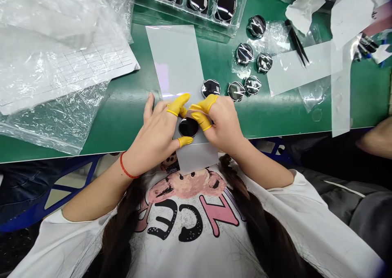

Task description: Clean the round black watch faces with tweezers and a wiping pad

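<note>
The left hand [159,127] steadies a glossy black disc [188,127]; the right hand [219,121] pinches something thin (perhaps film), mostly hidden by yellow-covered fingertips [200,120].

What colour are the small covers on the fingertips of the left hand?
Yellow finger covers, in the head view.

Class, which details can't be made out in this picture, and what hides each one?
All in the head view:
- Underside of the black disc: faces away from the camera.
- Whatever the right hand may pinch: its yellow-covered fingers obscure it.
- Far side of the clear tray: cut off by the top edge.
- Entries on the gridded sheet: too small, partly under plastic.
</note>
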`<state>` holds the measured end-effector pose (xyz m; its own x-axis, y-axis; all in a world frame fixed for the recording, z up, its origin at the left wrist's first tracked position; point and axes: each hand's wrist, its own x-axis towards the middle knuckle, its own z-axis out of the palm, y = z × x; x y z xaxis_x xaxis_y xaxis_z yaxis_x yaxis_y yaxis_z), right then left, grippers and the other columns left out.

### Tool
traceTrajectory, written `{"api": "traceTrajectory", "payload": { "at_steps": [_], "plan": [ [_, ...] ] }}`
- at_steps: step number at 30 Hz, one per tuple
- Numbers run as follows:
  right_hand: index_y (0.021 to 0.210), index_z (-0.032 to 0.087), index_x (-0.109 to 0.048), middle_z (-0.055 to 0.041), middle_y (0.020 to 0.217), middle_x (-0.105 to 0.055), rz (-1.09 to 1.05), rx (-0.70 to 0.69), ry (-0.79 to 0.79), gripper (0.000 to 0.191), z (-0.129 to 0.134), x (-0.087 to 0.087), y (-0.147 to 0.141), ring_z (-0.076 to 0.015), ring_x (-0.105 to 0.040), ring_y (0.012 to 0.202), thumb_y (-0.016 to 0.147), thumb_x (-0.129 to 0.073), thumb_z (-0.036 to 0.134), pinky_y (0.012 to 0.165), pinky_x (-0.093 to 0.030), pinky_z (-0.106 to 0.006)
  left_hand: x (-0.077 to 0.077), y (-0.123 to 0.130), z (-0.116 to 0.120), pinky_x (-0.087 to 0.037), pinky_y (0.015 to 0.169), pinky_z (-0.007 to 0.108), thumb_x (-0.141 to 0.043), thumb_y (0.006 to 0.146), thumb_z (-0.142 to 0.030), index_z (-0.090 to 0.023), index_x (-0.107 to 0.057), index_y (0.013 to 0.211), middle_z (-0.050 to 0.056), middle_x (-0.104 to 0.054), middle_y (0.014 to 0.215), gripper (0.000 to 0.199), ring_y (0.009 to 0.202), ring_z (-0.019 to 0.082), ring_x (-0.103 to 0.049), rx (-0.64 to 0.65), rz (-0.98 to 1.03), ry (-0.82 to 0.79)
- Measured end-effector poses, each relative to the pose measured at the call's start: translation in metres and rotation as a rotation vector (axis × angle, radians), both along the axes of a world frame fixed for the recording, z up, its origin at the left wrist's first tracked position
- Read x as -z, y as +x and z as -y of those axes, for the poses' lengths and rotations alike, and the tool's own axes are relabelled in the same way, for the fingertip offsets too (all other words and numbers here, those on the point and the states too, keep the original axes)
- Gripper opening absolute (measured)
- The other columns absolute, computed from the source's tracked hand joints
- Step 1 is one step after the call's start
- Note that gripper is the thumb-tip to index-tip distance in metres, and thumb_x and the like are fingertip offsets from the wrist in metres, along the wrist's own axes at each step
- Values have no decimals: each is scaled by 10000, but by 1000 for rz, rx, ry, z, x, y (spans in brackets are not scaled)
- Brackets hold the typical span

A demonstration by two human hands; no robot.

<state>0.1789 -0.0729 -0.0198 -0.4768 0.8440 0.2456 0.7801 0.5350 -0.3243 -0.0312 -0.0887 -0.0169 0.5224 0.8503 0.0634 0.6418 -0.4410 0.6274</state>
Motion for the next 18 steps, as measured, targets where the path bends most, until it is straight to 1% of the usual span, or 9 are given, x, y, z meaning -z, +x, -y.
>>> {"api": "traceTrajectory", "payload": {
  "at_steps": [2,4,6,8,10,12,15,18],
  "plan": [
    [977,200,-616,-64,873,-629,44,-32,-44,275,-6,-8,5,-218,-518,856,1031,-383,336,771,-332,-369,0,0,0,-123,1268,691,-687,885,-351,-239,-247,1530,89,-628,1287,789,1290,306,-522,0,1,3],
    [992,216,-617,-54,885,-629,56,-67,-66,258,-6,-17,9,-213,-520,866,1033,-397,345,784,-335,-370,1,0,0,-108,1271,689,-677,892,-347,-236,-242,1533,73,-632,1264,783,1288,299,-521,0,9,2],
    [989,229,-617,-38,871,-629,66,-123,-44,234,0,-24,11,-205,-520,868,1035,-420,345,813,-344,-375,2,1,1,-90,1276,681,-670,893,-337,-234,-241,1536,51,-633,1230,780,1280,289,-526,-4,21,3],
    [961,223,-615,-29,838,-627,94,-183,16,179,7,-27,10,-197,-510,854,1021,-465,299,838,-355,-376,2,1,1,-81,1282,667,-673,890,-317,-229,-242,1537,38,-635,1197,783,1270,280,-531,-2,29,4],
    [907,211,-605,-30,815,-621,128,-203,55,148,11,-26,6,-193,-493,833,999,-494,245,831,-360,-373,2,1,1,-84,1282,660,-676,888,-292,-227,-245,1534,37,-635,1191,779,1270,278,-530,4,29,7],
    [866,208,-594,-40,813,-613,162,-164,53,164,9,-23,-1,-200,-483,833,990,-487,228,807,-353,-375,1,1,2,-92,1273,674,-673,891,-276,-237,-249,1529,49,-624,1235,767,1285,289,-521,7,14,11],
    [873,220,-592,-48,836,-605,184,-111,25,193,-4,-17,-9,-219,-493,888,992,-441,222,821,-351,-394,-1,1,2,-104,1258,701,-679,885,-284,-254,-253,1527,70,-594,1314,771,1311,314,-506,-1,-12,6],
    [888,229,-591,-46,843,-604,163,-113,-6,204,-16,-13,-9,-230,-505,924,999,-419,237,854,-359,-417,-1,1,2,-106,1262,692,-690,878,-312,-247,-254,1527,79,-581,1340,785,1323,318,-498,-7,-14,9]
  ]
}}
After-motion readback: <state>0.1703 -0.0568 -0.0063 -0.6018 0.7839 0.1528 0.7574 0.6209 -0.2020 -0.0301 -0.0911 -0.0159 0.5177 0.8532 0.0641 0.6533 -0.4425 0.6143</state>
